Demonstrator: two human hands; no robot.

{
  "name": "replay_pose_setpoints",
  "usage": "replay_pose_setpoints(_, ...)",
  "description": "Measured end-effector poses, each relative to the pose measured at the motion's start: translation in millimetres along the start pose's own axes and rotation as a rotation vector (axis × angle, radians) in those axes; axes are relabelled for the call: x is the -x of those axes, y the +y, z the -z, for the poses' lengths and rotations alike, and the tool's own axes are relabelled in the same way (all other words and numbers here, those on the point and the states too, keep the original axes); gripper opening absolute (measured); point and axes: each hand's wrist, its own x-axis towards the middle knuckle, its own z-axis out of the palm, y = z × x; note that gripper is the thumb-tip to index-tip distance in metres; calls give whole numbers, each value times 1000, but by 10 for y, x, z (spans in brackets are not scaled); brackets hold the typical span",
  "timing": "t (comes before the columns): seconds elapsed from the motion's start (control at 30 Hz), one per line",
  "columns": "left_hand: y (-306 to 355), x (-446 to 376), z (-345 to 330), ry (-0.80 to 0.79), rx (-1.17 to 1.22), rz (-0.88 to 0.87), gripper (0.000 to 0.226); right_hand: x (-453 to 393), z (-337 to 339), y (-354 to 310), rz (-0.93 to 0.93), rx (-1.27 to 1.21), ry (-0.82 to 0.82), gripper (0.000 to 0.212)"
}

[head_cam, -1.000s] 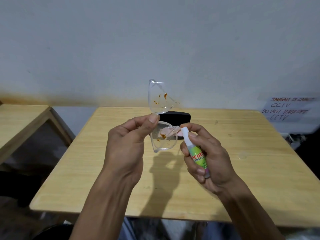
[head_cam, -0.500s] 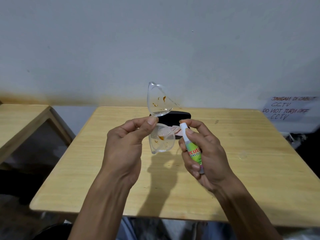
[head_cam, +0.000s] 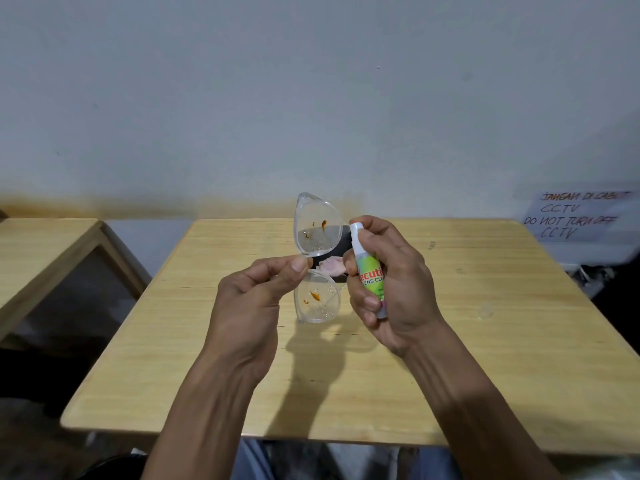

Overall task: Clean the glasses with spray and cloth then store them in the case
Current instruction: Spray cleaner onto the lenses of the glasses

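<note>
My left hand [head_cam: 254,299] pinches the bridge of clear-framed glasses [head_cam: 317,237], held on end above the table, one lens over the other. Both lenses carry orange smears and droplets. My right hand [head_cam: 391,282] grips a small green-labelled lens spray bottle [head_cam: 369,271], its white nozzle beside the upper lens, forefinger on top. Behind the hands a black case [head_cam: 343,249] lies on the table with a pale pink cloth [head_cam: 332,266] in front of it, both partly hidden.
The wooden table [head_cam: 485,341] stretches out to all sides of the hands. A second wooden table [head_cam: 45,251] stands to the left across a gap. A handwritten paper sign [head_cam: 575,216] hangs on the wall at right.
My right hand has lifted the spray bottle from beside the lower lens up to the upper lens. The glasses have stayed almost still in my left hand.
</note>
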Motion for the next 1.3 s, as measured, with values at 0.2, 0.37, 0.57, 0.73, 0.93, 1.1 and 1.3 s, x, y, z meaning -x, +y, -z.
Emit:
replay_pose_setpoints(0.2,-19,-12,-5,-2,-10,-3,24,-5,13,-29,35,25,8,17)
replay_pose_setpoints(0.37,-15,-14,-10,2,-11,16,14,-1,17,-19,61,67,20,20)
replay_pose_setpoints(0.57,-27,-35,44,31,-58,-29,13,50,186,65,242,424,167,20)
replay_pose_setpoints(0.73,-78,-75,158,43,-101,-92,14,85,622,101,402,796,290,20)
replay_pose_setpoints(0.93,-157,-143,255,47,-122,-120,26,-51,1153,40,443,971,455,27)
replay_pose_setpoints(1.1,-215,-155,290,58,-127,-135,23,-248,1397,2,530,1012,543,26)
replay_pose_setpoints(1.3,-247,-159,333,76,-145,-149,25,-366,1612,59,612,1048,618,14)
